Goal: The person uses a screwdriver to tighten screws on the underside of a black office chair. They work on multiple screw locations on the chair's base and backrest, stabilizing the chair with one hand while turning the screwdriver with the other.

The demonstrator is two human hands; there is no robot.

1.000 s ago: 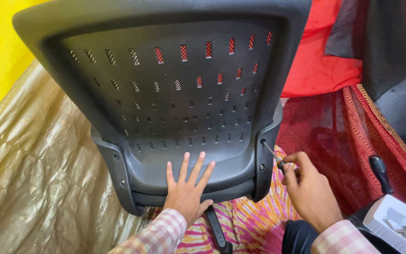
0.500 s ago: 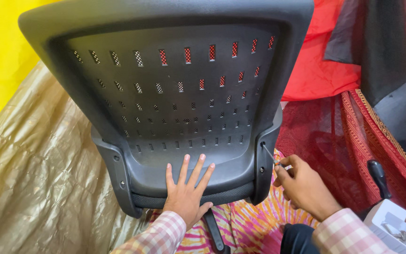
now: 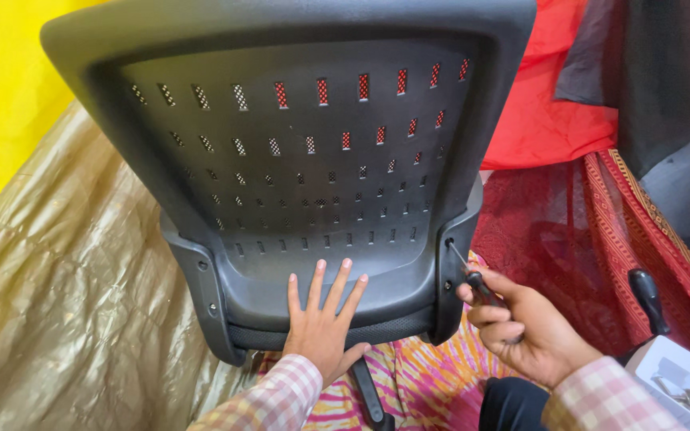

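Since a second ago the right hand has shifted a little outward and down from the chair's side, and its screwdriver now slants up with the thin shaft reaching the upper hole on the right side bracket; the left hand has stayed flat where it was.

That right hand is curled shut around the dark handle of the screwdriver, fingers wrapped over it and thumb on top, the shaft coming out past the thumb toward the bracket. Just below the tip, on the same bracket, sits a second hole. Past the knuckles, to the outside of the grip, lies red patterned cloth, and near the wrist on that side a black lever knob stands above a white box.

Its partner rests open on the lower part of the chair back, palm pressed to the black plastic, fingers spread and pointing up, gripping nothing. Above the fingertips run rows of small slots showing red through them. Under the palm is the rim of the back, and below the wrist a black stem crosses pink and yellow fabric. Off to the far side of this hand spreads crinkled gold sheeting. Both sleeves are pale checked
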